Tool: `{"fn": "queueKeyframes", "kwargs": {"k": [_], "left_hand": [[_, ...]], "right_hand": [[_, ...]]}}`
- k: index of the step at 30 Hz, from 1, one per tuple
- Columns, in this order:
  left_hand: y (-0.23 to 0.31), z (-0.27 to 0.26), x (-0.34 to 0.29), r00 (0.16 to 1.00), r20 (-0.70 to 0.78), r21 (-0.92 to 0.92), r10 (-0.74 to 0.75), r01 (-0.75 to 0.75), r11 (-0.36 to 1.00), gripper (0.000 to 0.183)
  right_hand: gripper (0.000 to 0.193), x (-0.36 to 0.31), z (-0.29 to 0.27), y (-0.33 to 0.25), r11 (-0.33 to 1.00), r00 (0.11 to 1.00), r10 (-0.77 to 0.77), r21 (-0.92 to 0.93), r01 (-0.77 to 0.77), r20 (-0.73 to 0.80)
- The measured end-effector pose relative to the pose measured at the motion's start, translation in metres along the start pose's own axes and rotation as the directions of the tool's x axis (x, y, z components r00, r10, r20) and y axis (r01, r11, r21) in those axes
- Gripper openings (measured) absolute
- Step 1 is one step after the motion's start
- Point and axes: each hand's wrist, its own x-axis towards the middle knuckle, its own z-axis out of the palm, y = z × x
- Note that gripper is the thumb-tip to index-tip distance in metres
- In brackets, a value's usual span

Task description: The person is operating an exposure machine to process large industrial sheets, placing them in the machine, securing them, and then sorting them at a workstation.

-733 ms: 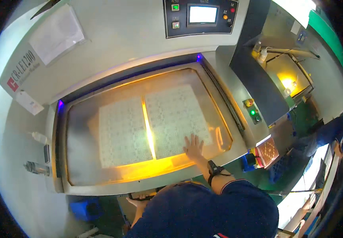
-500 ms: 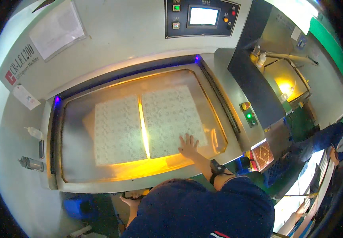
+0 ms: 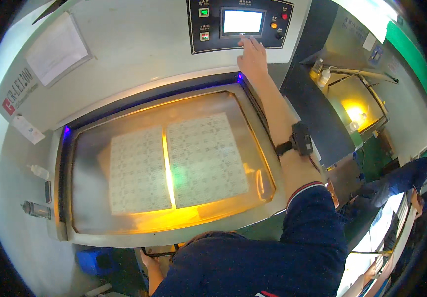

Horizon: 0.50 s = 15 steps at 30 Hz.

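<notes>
Up from the right patterned sheet (image 3: 208, 158), where it lay spread before, the right hand (image 3: 253, 55) has moved to the control panel (image 3: 213, 44). Its fingers are loosely bent and a little apart, with nothing visible in them; the tips are at the lower edge of the bright rectangular screen (image 3: 243, 22), though contact cannot be made out. A black strapped device (image 3: 301, 138) sits on that wrist. Below the bed's front edge, the left hand (image 3: 151, 262) is at a thin black bar (image 3: 159, 254); how tightly it closes cannot be told. Well below the screen, the left patterned sheet (image 3: 136, 171) lies beside its twin, both pale, rectangular and finely printed, a glowing yellow strip (image 3: 168, 168) between them. Around them spreads a glossy, round-cornered bed surface (image 3: 89, 188).
</notes>
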Motion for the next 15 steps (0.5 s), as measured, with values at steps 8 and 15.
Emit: {"fn": "queueKeyframes", "kwargs": {"k": [8, 15], "left_hand": [[-0.021, -0.001, 0.0, 0.991, -0.117, 0.043, -0.062, 0.067, 0.997, 0.055], [-0.02, -0.003, 0.013, 0.998, -0.051, 0.034, -0.031, 0.033, 0.999, 0.058]], "right_hand": [[0.045, 0.041, 0.072, 0.037, 0.984, 0.998, -0.058, -0.169, 0.064, 0.039], [0.043, 0.039, 0.076, 0.042, 0.981, 0.99, -0.14, -0.136, 0.135, -0.025]]}}
